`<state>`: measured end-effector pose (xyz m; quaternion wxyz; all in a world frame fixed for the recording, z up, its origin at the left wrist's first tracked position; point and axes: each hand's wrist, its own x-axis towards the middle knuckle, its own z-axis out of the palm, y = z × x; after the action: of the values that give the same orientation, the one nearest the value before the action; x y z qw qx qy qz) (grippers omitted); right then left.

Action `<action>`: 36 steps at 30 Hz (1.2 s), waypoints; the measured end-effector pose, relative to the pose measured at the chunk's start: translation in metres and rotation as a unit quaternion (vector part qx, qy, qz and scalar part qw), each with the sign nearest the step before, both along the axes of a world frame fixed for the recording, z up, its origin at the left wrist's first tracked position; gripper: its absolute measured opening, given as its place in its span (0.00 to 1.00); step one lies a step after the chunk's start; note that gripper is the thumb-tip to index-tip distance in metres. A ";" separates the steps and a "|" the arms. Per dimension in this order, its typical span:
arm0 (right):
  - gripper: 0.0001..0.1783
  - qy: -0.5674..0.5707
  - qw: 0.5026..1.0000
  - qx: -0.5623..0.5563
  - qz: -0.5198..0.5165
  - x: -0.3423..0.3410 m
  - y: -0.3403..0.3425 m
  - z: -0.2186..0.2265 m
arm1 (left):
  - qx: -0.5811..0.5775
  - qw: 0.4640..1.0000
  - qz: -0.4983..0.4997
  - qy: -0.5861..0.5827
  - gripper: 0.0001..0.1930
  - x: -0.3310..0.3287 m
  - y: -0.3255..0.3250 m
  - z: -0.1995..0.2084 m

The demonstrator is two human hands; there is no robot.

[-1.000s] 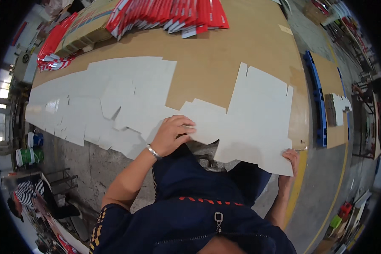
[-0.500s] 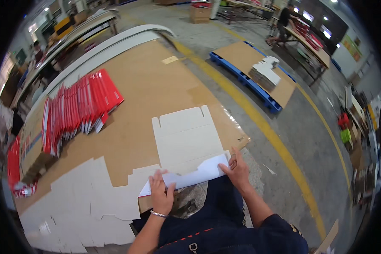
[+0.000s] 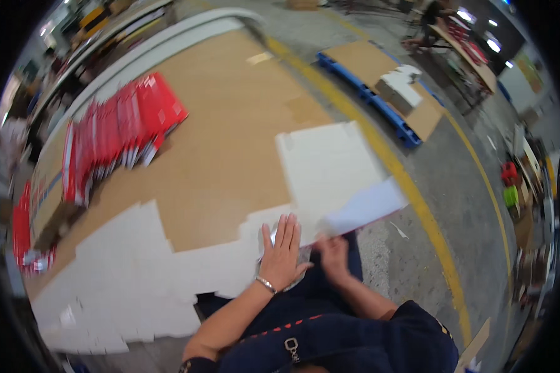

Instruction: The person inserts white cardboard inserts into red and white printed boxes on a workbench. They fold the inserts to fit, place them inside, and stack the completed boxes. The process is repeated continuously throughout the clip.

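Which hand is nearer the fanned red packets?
Left. The left hand, over white cardboard, is right of and below the red packets in view; the right hand, blurred, is farther right.

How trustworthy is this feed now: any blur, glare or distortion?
Head view: right hand badly blurred, left hand sharper; same view: bright patch, apparently glare, on the white cardboard at lower left; also head view: nearer yellow floor line bows, corners black.

Off-white cardboard (image 3: pixel 330 163); tan tabletop (image 3: pixel 230 149); red packets (image 3: pixel 121 121); blue pallet (image 3: pixel 368 98).
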<state>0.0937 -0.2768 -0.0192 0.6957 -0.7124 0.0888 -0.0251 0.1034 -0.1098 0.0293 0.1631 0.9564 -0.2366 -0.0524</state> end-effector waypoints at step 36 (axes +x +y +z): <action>0.36 -0.287 0.787 -0.490 0.242 0.101 -0.054 0.024 | -0.062 0.946 0.302 -0.103 0.24 -0.005 0.131 -0.025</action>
<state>0.1950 -0.3308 0.0043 0.2302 -0.9155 -0.3147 -0.0991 0.0987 0.0212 0.0044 0.2054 0.9711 0.0445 0.1131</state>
